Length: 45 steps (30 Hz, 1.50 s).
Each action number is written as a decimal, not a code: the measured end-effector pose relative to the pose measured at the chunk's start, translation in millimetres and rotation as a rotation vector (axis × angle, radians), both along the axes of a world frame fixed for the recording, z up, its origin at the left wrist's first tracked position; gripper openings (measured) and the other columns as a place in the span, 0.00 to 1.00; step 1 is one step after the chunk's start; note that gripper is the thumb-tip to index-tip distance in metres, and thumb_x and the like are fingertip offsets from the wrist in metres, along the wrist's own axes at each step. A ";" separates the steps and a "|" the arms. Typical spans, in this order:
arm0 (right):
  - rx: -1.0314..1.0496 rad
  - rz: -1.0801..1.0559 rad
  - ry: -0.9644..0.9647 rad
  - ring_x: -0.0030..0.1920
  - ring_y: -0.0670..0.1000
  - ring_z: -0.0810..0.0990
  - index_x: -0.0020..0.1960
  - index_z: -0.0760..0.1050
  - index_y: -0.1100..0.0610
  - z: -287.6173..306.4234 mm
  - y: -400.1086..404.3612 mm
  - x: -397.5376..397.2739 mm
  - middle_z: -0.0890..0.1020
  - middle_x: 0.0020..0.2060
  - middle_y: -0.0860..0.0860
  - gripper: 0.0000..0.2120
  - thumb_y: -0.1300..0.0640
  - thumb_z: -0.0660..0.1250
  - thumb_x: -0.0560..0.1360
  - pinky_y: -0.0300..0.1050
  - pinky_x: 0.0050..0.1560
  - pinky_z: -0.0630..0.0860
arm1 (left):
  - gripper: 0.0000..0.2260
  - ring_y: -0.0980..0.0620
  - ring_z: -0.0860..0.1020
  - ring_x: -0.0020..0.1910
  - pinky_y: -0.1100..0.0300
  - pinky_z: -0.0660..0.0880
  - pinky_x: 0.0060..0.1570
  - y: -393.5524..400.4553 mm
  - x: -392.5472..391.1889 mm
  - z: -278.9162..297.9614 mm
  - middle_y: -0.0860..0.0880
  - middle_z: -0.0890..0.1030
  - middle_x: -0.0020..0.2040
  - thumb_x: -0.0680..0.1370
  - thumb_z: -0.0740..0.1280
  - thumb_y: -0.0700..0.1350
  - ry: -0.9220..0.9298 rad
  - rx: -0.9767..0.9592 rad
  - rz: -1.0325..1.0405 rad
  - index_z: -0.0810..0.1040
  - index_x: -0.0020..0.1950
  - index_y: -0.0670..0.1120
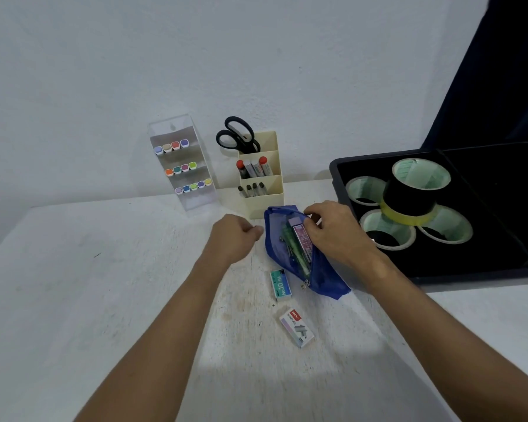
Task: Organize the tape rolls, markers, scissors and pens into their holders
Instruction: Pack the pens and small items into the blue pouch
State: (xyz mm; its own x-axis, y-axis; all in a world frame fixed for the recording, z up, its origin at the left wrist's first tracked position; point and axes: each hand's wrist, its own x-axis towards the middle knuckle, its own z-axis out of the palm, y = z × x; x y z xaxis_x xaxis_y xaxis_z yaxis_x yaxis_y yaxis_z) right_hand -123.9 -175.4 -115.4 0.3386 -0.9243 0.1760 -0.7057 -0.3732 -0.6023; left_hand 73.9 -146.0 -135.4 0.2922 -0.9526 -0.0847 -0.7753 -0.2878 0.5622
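Note:
A blue mesh pencil pouch (326,278) lies open on the white table, with green pens and a pink box (302,242) inside. My right hand (336,233) grips the pink box at the pouch's mouth. My left hand (235,236) is closed, pinching the pouch's left edge. Behind stands a cream holder (267,199) with black scissors (237,137), red-capped markers (253,167) and dark pens (252,190). A clear rack (180,166) holds several coloured markers. Tape rolls (415,190) sit stacked in a black tray (485,260) on the right.
Two small staple boxes lie on the table in front of the pouch, a teal one (281,284) and a white one (296,330). A white wall stands close behind the holders. A dark curtain hangs at the upper right.

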 end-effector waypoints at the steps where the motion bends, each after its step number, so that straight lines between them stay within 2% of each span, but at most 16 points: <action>1: 0.002 -0.001 -0.001 0.50 0.53 0.78 0.59 0.78 0.60 0.8 0.8 0.0 0.80 0.52 0.57 0.13 0.57 0.62 0.78 0.43 0.50 0.73 | 0.13 0.52 0.77 0.40 0.60 0.72 0.42 -1.1 -9.3 3.6 0.48 0.81 0.44 0.78 0.66 0.52 0.081 -0.016 -0.013 0.83 0.52 0.45; 3: 0.000 -0.001 0.005 0.50 0.54 0.78 0.58 0.79 0.60 2.1 1.4 0.1 0.80 0.51 0.57 0.12 0.57 0.62 0.78 0.45 0.50 0.74 | 0.13 0.49 0.79 0.39 0.56 0.79 0.44 -4.5 -23.9 7.3 0.47 0.83 0.45 0.78 0.66 0.49 0.225 -0.052 -0.001 0.82 0.57 0.44; 6: -0.018 0.012 0.035 0.49 0.54 0.77 0.57 0.79 0.61 2.9 1.6 -0.8 0.80 0.50 0.58 0.12 0.57 0.62 0.78 0.47 0.52 0.74 | 0.09 0.45 0.81 0.37 0.51 0.82 0.40 -11.5 -42.1 6.9 0.43 0.82 0.39 0.78 0.66 0.44 0.347 -0.016 0.016 0.83 0.52 0.41; 10: -0.009 0.019 0.041 0.48 0.52 0.77 0.58 0.79 0.60 3.1 2.3 -0.8 0.80 0.51 0.57 0.13 0.57 0.61 0.78 0.43 0.49 0.73 | 0.07 0.43 0.82 0.43 0.50 0.81 0.45 -21.3 -57.1 1.9 0.42 0.84 0.43 0.76 0.67 0.44 0.370 -0.039 0.129 0.83 0.47 0.42; 12: -0.006 0.022 0.045 0.48 0.51 0.76 0.58 0.79 0.60 2.0 2.3 -0.8 0.80 0.51 0.56 0.13 0.57 0.61 0.78 0.39 0.48 0.69 | 0.07 0.45 0.81 0.43 0.56 0.78 0.44 -24.3 -62.3 -0.1 0.43 0.84 0.45 0.76 0.66 0.42 0.371 -0.084 0.204 0.84 0.47 0.42; 15: -0.004 0.031 0.048 0.48 0.53 0.77 0.56 0.79 0.60 1.3 1.3 -1.6 0.80 0.48 0.56 0.12 0.56 0.61 0.78 0.39 0.47 0.68 | 0.08 0.48 0.78 0.43 0.59 0.74 0.42 -25.2 -68.9 -1.5 0.45 0.83 0.47 0.75 0.66 0.39 0.420 -0.128 0.286 0.83 0.51 0.42; 19: -0.015 0.040 0.036 0.45 0.51 0.76 0.54 0.80 0.60 0.9 0.6 -1.8 0.80 0.47 0.56 0.12 0.56 0.61 0.78 0.39 0.45 0.69 | 0.10 0.45 0.81 0.48 0.50 0.79 0.50 -23.4 -73.8 -4.7 0.45 0.84 0.49 0.74 0.65 0.38 0.510 -0.137 0.288 0.82 0.53 0.45; 23: -0.019 0.033 0.033 0.48 0.54 0.77 0.55 0.80 0.61 1.8 1.0 -1.3 0.80 0.48 0.58 0.12 0.56 0.62 0.78 0.43 0.49 0.72 | 0.12 0.47 0.81 0.47 0.52 0.80 0.51 -17.7 -64.0 -6.6 0.45 0.84 0.49 0.73 0.66 0.36 0.516 -0.139 0.243 0.83 0.52 0.44; 26: -0.011 0.025 0.016 0.50 0.53 0.77 0.57 0.79 0.61 2.1 2.1 -1.4 0.80 0.49 0.57 0.13 0.55 0.63 0.78 0.40 0.49 0.70 | 0.09 0.47 0.81 0.48 0.58 0.77 0.47 -12.4 -45.5 -4.1 0.45 0.84 0.48 0.74 0.66 0.38 0.392 -0.208 0.308 0.84 0.49 0.43; 28: -0.003 0.021 0.014 0.50 0.53 0.77 0.58 0.78 0.60 2.2 3.1 -0.9 0.80 0.50 0.57 0.13 0.54 0.63 0.78 0.40 0.48 0.69 | 0.09 0.47 0.79 0.52 0.61 0.72 0.46 -9.2 -30.9 -3.3 0.45 0.83 0.52 0.75 0.65 0.38 0.272 -0.216 0.343 0.82 0.53 0.41; 31: 0.004 0.016 0.011 0.48 0.52 0.77 0.57 0.79 0.60 3.4 3.7 -0.3 0.80 0.49 0.57 0.13 0.54 0.63 0.78 0.40 0.45 0.69 | 0.17 0.45 0.76 0.57 0.61 0.72 0.50 -8.9 -9.1 -12.2 0.41 0.75 0.61 0.75 0.66 0.39 0.130 -0.125 0.274 0.75 0.64 0.40; 34: 0.021 0.031 -0.002 0.44 0.51 0.77 0.57 0.79 0.59 3.6 4.8 -0.1 0.81 0.46 0.56 0.13 0.53 0.63 0.78 0.41 0.42 0.70 | 0.22 0.42 0.75 0.61 0.56 0.71 0.60 -10.4 1.4 -23.1 0.39 0.71 0.66 0.75 0.68 0.41 0.041 -0.001 0.151 0.72 0.69 0.42; 39: 0.055 0.051 -0.015 0.43 0.53 0.80 0.56 0.79 0.59 4.1 6.5 0.2 0.82 0.44 0.56 0.13 0.53 0.63 0.79 0.43 0.41 0.75 | 0.15 0.45 0.77 0.58 0.62 0.69 0.55 -7.5 2.9 -29.0 0.40 0.79 0.61 0.77 0.67 0.40 -0.052 -0.039 0.089 0.77 0.63 0.40; 45: 0.018 0.039 0.000 0.47 0.55 0.78 0.54 0.79 0.64 6.8 6.2 0.3 0.81 0.47 0.58 0.13 0.56 0.61 0.79 0.47 0.49 0.74 | 0.15 0.46 0.79 0.54 0.64 0.69 0.48 -5.8 -1.6 -18.2 0.42 0.81 0.57 0.77 0.68 0.46 -0.003 -0.075 0.151 0.78 0.61 0.40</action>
